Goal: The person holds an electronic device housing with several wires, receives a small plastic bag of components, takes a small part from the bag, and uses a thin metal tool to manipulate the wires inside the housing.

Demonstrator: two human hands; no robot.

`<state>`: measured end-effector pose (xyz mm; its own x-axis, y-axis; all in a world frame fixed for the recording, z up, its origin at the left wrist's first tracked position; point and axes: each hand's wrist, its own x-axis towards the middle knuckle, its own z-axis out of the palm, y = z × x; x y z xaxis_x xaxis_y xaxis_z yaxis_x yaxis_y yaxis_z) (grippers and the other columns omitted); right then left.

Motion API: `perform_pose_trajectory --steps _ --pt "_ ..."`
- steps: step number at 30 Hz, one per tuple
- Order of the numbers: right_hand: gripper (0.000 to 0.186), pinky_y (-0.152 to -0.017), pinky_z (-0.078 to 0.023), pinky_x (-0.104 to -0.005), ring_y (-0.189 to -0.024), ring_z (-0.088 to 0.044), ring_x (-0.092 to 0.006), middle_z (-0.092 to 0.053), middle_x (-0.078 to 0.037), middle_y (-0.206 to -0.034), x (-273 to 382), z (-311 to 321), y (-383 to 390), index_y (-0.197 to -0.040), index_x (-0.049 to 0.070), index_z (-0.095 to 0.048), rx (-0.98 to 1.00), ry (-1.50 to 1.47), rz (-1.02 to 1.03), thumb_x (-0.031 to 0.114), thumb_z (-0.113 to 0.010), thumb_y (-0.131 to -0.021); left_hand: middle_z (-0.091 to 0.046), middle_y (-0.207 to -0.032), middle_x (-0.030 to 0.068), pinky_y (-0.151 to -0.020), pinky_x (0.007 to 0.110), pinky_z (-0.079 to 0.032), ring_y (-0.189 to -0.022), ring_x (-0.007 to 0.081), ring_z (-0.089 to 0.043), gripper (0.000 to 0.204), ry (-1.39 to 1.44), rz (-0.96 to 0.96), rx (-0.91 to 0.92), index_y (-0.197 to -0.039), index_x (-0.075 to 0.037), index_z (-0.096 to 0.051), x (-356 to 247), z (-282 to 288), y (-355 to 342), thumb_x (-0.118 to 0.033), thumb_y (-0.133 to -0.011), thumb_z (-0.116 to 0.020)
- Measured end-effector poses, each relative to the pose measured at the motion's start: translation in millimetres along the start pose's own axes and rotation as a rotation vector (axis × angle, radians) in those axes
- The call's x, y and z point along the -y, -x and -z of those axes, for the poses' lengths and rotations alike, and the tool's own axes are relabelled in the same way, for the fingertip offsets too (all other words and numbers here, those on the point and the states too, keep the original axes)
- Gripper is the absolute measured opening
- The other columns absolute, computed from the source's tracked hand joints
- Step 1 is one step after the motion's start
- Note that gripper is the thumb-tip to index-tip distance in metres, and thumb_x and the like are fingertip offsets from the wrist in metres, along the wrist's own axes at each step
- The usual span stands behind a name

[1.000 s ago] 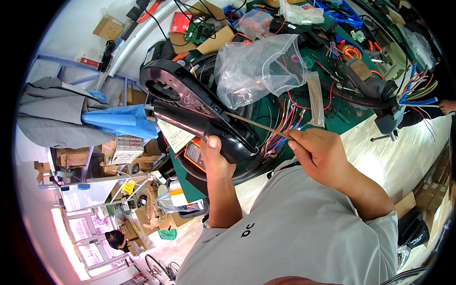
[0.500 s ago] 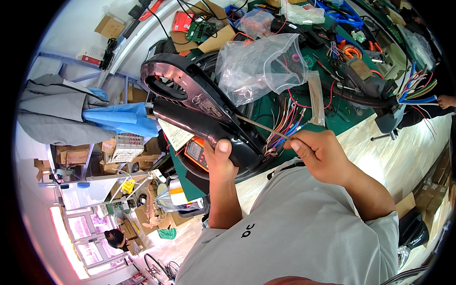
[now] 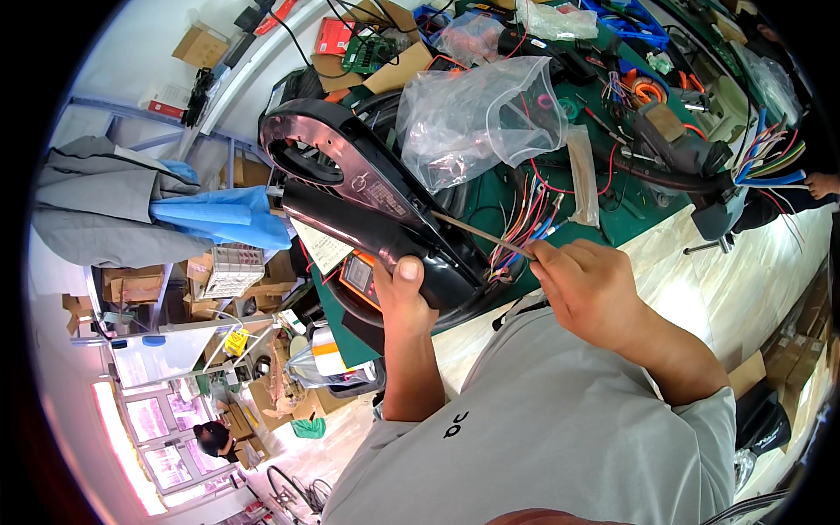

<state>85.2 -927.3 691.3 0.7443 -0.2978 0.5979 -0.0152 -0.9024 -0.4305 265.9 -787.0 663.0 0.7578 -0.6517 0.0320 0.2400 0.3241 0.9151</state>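
A glossy black plastic housing [image 3: 324,210] with a loop handle lies tilted in the middle, held by my left hand [image 3: 404,297], its thumb pressed on the lower part. My right hand [image 3: 577,284] pinches a thin, flat, tan-grey strip tool [image 3: 490,237] whose far end meets the seam between the housing's upper and lower parts; the exact tip is hard to make out. Loose coloured wires [image 3: 521,249] lie just beside the housing, and an orange meter [image 3: 356,278] and a paper sheet [image 3: 319,248] are partly under it.
The green bench [image 3: 639,214] holds a clear bag [image 3: 468,118], a cardboard box with a circuit board [image 3: 367,57], blue bins [image 3: 626,22] and a dark grey device with cut cables [image 3: 665,149]. Another person's hand [image 3: 821,185] is at the right edge; someone [image 3: 213,439] is near the window.
My left hand and the housing have moved slightly right, with the housing's handle end a little higher in the picture. My right hand has shifted slightly, still gripping the strip tool.
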Motion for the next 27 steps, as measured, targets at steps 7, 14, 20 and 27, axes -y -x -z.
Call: perform_pose_trajectory --steps 7,14,20,27 --pt "0.026 -0.046 -0.046 -0.0309 -0.055 -0.059 -0.0207 -0.06 -0.007 -0.068 -0.8 -9.3 3.9 -0.102 -0.002 -0.062 -0.037 -0.036 -0.012 0.008 -0.069 -0.079 -0.056 -0.113 0.01 -0.089 0.034 -0.048 -0.101 0.0211 -0.057 0.089 -0.019 -0.015 -0.02 -0.13 0.004 -0.04 1.0 3.9 1.1 -0.046 -0.069 -0.08" --pt "0.013 -0.046 -0.047 -0.0362 -0.053 -0.06 -0.0273 -0.06 -0.011 -0.066 6.3 -3.7 -2.1 -0.096 0.0 -0.06 0.004 -0.298 -0.199 0.008 -0.063 -0.086 -0.056 -0.112 0.0101 -0.086 0.035 -0.05 -0.1 0.0215 -0.058 0.087 0.014 0.024 -0.018 -0.13 0.003 -0.04 0.6 5.8 1.8 -0.044 -0.069 -0.081" --pt "0.011 -0.046 -0.045 -0.0372 -0.053 -0.059 -0.0282 -0.058 -0.01 -0.063 9.5 -7.2 1.2 -0.088 0.004 -0.056 0.028 -0.304 -0.29 0.009 -0.065 -0.085 -0.056 -0.111 0.0104 -0.083 0.036 -0.053 -0.097 0.0216 -0.06 0.084 0.03 0.03 -0.005 -0.129 0.003 -0.04 -0.1 3.3 3.7 -0.042 -0.071 -0.08" --pt "0.012 -0.045 -0.045 -0.0368 -0.051 -0.059 -0.0262 -0.057 -0.008 -0.06 15.3 -7.4 1.7 -0.085 0.005 -0.055 -0.001 -0.234 -0.304 0.008 -0.066 -0.083 -0.057 -0.11 0.0106 -0.082 0.036 -0.054 -0.096 0.0212 -0.061 0.081 0.02 0.04 -0.001 -0.127 0.003 -0.041 -0.2 1.6 6.5 -0.041 -0.071 -0.08"
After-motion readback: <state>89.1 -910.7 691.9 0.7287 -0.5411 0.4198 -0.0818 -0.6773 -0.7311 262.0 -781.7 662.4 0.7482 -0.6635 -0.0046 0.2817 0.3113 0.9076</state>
